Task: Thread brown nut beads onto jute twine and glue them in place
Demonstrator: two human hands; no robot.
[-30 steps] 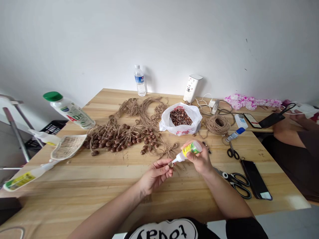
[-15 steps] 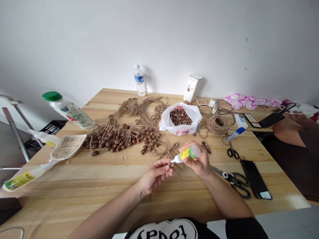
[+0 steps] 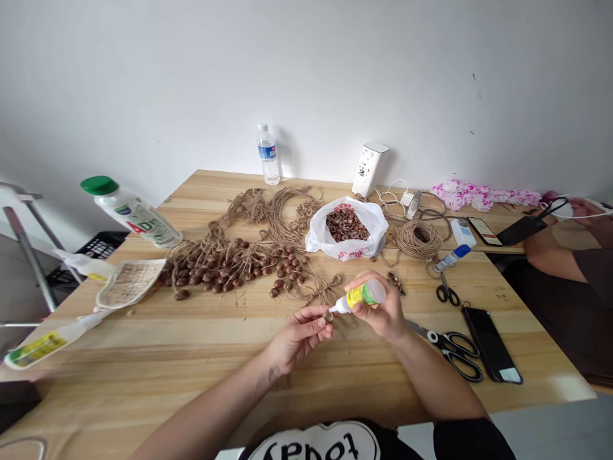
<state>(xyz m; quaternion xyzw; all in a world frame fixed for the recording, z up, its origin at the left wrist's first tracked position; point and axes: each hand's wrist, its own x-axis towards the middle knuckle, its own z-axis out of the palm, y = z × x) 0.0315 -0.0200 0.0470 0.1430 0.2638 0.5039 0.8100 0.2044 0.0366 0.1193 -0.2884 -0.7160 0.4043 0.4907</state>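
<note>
Between thumb and fingers, my left hand (image 3: 302, 335) pinches a small brown nutshell piece (image 3: 328, 316), its hollow facing up. My right hand (image 3: 385, 313) is closed around a white glue bottle (image 3: 360, 295) with a yellow and green label, tilted so its nozzle tip meets the shell. Just beyond lie loose strands of jute twine (image 3: 325, 291). A white plastic bag (image 3: 318, 239) full of brown shell pieces (image 3: 349, 223) stands farther back. To the left spreads a heap of brown nuts (image 3: 225, 271) with twine attached.
Big scissors (image 3: 460, 354), a black phone (image 3: 493, 345), small scissors (image 3: 447, 292), a glue stick (image 3: 453, 257) and a twine ball (image 3: 419, 239) lie right. At left are a woven tray (image 3: 131, 284), another glue bottle (image 3: 52, 338) and a green-capped bottle (image 3: 136, 214). Another person's arm (image 3: 555, 255) is far right.
My hands, the glue bottle and the shell piece stay almost still. At the far right, the other person's hands and forearm have shifted slightly.
</note>
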